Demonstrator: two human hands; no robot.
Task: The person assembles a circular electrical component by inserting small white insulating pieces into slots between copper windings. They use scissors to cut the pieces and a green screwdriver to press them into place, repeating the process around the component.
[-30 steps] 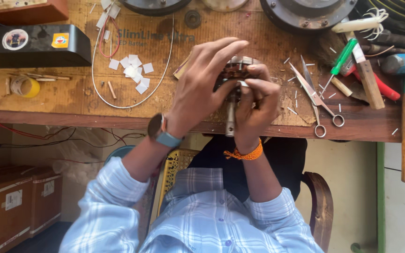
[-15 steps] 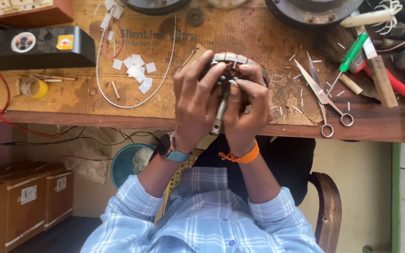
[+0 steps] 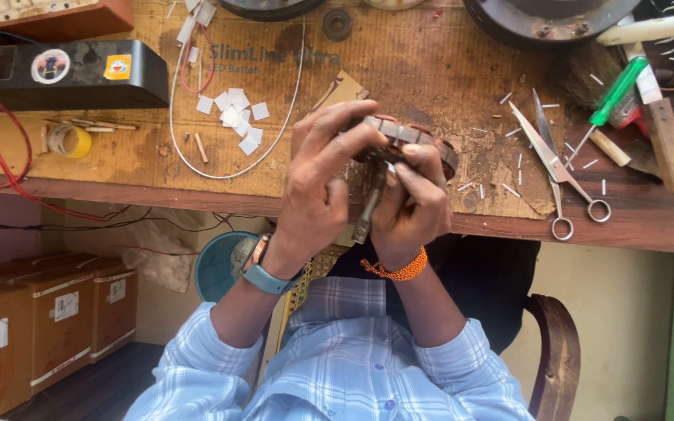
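Center frame, left hand (image 3: 317,183) and right hand (image 3: 415,199) both grip the motor armature (image 3: 399,139). Shaft points down. Scissors (image 3: 555,164) lie right, on the surface (image 3: 431,70).

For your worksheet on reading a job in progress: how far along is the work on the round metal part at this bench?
Done: small paper squares lie cut beside the scissors, with slivers scattered. In hand: the left hand steadies the round metal part while the right hand pinches at its rim, shaft pointing down. Left: cannot tell how much; spare squares remain unused.

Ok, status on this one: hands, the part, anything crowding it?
Left hand and right hand both gripping round metal part over bench edge. Shaft hangs below. Scissors nearby, apart.
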